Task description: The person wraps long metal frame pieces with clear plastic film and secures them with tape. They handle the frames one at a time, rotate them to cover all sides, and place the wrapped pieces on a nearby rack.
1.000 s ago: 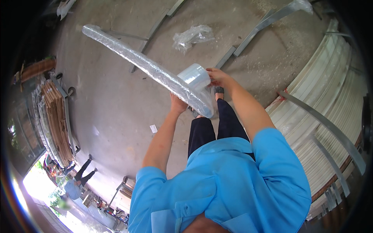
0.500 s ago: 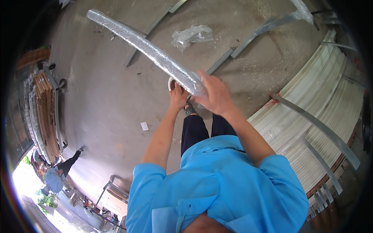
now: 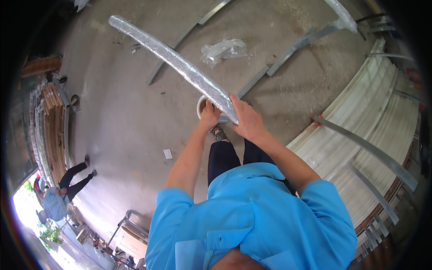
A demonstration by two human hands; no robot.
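A long bar wrapped in shiny clear plastic film slants across in front of me, its near end between my hands. My right hand is closed on that near end, thumb and fingers against the film. Beside it, under the bar, my left hand grips a roll of tape with a pale rim and brown core. Its fingers reach into the roll's opening. The bar hides part of the roll and some fingertips of the left hand.
Grey metal rails lie on the floor beyond, with crumpled clear plastic between them. Long white strips are stacked at right, metal bars sticking out over them. Cardboard-coloured panels lean at left, near another person.
My right hand, blurred before, has settled on the bar's near end. The bar and tape roll have shifted slightly. At far left the other person has changed stance, both legs now showing.
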